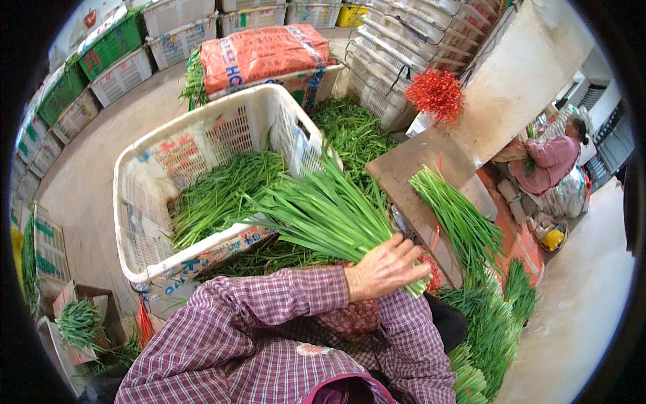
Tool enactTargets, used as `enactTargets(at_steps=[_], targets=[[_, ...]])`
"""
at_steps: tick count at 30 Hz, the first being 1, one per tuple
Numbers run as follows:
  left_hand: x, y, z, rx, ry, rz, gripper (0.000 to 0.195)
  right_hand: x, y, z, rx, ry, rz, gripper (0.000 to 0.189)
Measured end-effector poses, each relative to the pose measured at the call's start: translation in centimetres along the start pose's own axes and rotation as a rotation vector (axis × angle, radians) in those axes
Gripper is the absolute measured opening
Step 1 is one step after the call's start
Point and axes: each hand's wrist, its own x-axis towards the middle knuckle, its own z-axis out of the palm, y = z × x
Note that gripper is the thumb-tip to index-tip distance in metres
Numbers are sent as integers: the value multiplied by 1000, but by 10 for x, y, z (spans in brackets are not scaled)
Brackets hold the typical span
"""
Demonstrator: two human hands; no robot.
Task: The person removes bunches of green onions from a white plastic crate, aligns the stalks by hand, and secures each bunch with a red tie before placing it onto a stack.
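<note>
A thick bunch of garlic chives (328, 212) lies under my left hand (386, 267), which is closed around it near the pale cut ends. The leaves fan out up and left, over the rim of a white plastic crate (121, 242). My right sleeve (411, 323) runs up beneath the left hand; the right hand itself is hidden. More loose chives (227, 192) lie inside the crate. Right of my hand, another bunch of chives (454, 217) rests on a brown board (398, 161), with a red tie by its pale ends.
Bundled chives (484, 328) are heaped at my right. Loose greens (353, 131) lie behind the crate. A cluster of red ties (434, 96) stands beyond the board. Stacked white crates (398, 55) rise at the back. A person in pink (547, 161) sits at far right beyond a wall.
</note>
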Motion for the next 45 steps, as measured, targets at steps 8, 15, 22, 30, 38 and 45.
enactTargets(at_steps=[8,15,22,30,38,45], targets=[[-25,16,8,-28,63,-57,31,-24,12,26,-121,-34,32,81],[-26,12,11,-23,112,-88,24,-31,17,31,-191,-35,27,80],[-23,11,15,-14,125,-77,25,-37,22,33,-255,-38,16,79],[-31,15,23,-65,111,-95,24,-32,30,31,-379,21,-57,79],[-71,42,44,-97,60,-39,20,16,6,-83,295,274,67,33],[-68,46,49,-113,101,-49,19,102,-99,-123,420,78,-175,14]])
